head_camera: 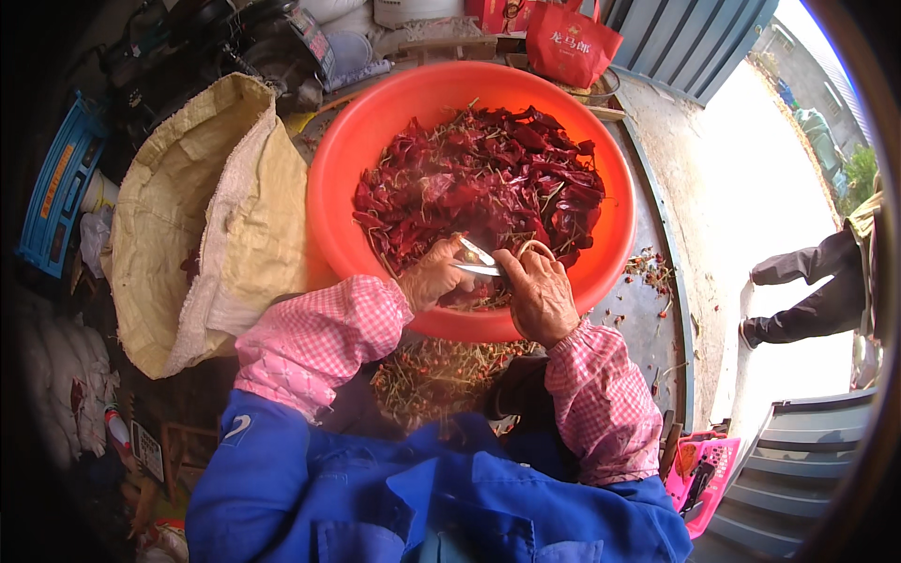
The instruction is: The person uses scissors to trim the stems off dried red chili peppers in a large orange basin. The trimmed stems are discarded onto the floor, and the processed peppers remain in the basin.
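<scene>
My right hand (540,299) grips a pair of scissors (481,268) by the handle, with the blades parted and pointing left. Facing them at the blade tips, my left hand (433,276) has its fingers bent around a dried red pepper, mostly hidden by the fingers. Both hands are above the near side of a large orange plastic basin (338,176). Inside it lies a heap of dried red peppers (486,176), mixed with pale stalks. Below the basin's near rim, cut stems (440,380) are piled on the floor.
To the left, a woven sack (260,232) gapes beside the basin. A red bag (571,43) stands behind, near a blue metal door (693,35). Scraps (651,271) litter the floor at right. Another person's legs (809,292) show in the doorway; a pink basket (714,478) sits lower right.
</scene>
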`<state>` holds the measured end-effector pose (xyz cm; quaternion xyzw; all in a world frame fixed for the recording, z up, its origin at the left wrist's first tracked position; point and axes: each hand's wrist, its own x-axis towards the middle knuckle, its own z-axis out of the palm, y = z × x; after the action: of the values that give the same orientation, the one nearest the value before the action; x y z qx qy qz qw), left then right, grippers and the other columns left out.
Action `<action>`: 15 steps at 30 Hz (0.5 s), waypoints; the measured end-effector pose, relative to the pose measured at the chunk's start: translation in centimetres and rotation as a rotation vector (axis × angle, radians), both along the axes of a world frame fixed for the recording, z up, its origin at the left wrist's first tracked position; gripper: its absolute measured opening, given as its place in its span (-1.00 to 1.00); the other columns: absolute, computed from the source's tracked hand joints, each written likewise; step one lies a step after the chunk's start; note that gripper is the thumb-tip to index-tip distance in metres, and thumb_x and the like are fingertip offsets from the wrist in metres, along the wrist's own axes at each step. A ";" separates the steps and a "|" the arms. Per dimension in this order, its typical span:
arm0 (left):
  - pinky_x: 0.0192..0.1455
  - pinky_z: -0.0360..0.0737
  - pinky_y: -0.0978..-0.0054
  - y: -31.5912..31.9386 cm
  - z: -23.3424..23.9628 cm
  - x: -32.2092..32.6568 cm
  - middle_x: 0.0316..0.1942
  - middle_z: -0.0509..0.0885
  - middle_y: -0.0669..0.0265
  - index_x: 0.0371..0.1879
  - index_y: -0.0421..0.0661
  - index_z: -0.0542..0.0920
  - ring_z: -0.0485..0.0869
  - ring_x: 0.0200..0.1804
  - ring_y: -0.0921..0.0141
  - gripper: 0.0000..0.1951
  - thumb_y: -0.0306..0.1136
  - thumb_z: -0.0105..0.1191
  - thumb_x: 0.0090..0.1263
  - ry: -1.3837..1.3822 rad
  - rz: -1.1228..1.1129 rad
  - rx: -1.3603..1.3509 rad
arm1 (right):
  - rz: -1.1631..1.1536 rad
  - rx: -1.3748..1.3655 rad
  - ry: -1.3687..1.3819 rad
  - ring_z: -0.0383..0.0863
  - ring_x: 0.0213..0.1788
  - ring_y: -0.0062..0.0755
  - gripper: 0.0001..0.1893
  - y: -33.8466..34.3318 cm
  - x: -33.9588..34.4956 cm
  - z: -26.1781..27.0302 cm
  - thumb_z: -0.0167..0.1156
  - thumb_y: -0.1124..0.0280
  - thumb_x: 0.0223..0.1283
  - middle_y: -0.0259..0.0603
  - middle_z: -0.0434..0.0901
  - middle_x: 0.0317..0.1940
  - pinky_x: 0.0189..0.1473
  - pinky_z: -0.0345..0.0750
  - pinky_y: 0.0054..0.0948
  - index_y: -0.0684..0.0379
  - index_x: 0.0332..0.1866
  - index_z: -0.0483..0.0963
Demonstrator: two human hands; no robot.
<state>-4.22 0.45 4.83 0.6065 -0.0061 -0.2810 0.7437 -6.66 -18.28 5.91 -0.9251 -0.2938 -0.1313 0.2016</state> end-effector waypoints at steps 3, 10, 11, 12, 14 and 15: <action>-0.29 0.47 0.61 0.1 0.0 0.3 -0.39 0.59 0.35 -0.23 -0.16 0.50 0.51 -0.34 0.54 -0.60 -0.66 -0.07 -0.16 -0.023 -0.084 0.031 | -0.009 0.075 -0.037 0.38 -0.18 -0.06 -0.67 0.4 0.0 -0.3 0.00 0.58 -0.09 -0.11 0.38 -0.39 -0.11 0.33 -0.12 0.06 -0.13 0.36; -0.47 0.42 0.64 0.3 0.5 0.4 -0.52 0.54 0.38 -0.37 -0.17 0.51 0.46 -0.49 0.54 -0.69 -0.62 -0.10 -0.20 -0.047 -0.129 0.072 | 0.011 0.027 0.112 0.45 -0.38 0.00 -0.76 0.5 -0.5 0.5 0.01 0.55 -0.08 -0.03 0.40 -0.55 -0.39 0.41 -0.11 0.14 -0.21 0.33; -0.48 0.42 0.64 0.3 0.5 0.4 -0.54 0.53 0.38 -0.40 -0.18 0.51 0.45 -0.51 0.54 -0.70 -0.61 -0.11 -0.21 -0.045 -0.117 0.066 | 0.008 0.034 0.124 0.46 -0.42 0.00 -0.77 0.5 -0.6 0.5 0.01 0.54 -0.07 -0.03 0.41 -0.57 -0.42 0.41 -0.12 0.15 -0.22 0.32; -0.51 0.40 0.64 0.3 0.5 0.4 -0.57 0.51 0.39 -0.43 -0.18 0.52 0.43 -0.53 0.54 -0.72 -0.61 -0.11 -0.21 -0.054 -0.121 0.060 | 0.016 0.049 0.133 0.47 -0.46 0.01 -0.78 0.5 -0.7 0.6 0.02 0.53 -0.07 -0.02 0.41 -0.59 -0.46 0.42 -0.13 0.16 -0.23 0.32; -0.55 0.37 0.63 0.3 0.6 0.5 -0.61 0.48 0.41 -0.49 -0.19 0.53 0.40 -0.57 0.55 -0.76 -0.61 -0.12 -0.21 -0.070 -0.130 0.051 | 0.003 0.076 0.145 0.48 -0.49 0.02 -0.78 0.5 -0.8 0.5 0.03 0.51 -0.07 -0.02 0.42 -0.59 -0.49 0.42 -0.12 0.16 -0.23 0.32; -0.57 0.36 0.63 0.4 0.6 0.6 -0.62 0.46 0.42 -0.51 -0.19 0.53 0.38 -0.58 0.56 -0.77 -0.60 -0.12 -0.22 -0.097 -0.128 0.067 | 0.004 0.093 0.150 0.48 -0.50 0.02 -0.78 0.6 -0.8 0.4 0.04 0.51 -0.07 -0.03 0.43 -0.58 -0.51 0.42 -0.11 0.15 -0.23 0.32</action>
<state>-3.65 0.83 5.43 0.6423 -0.0715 -0.2982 0.7025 -7.50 -17.69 6.32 -0.9215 -0.2731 -0.0746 0.2658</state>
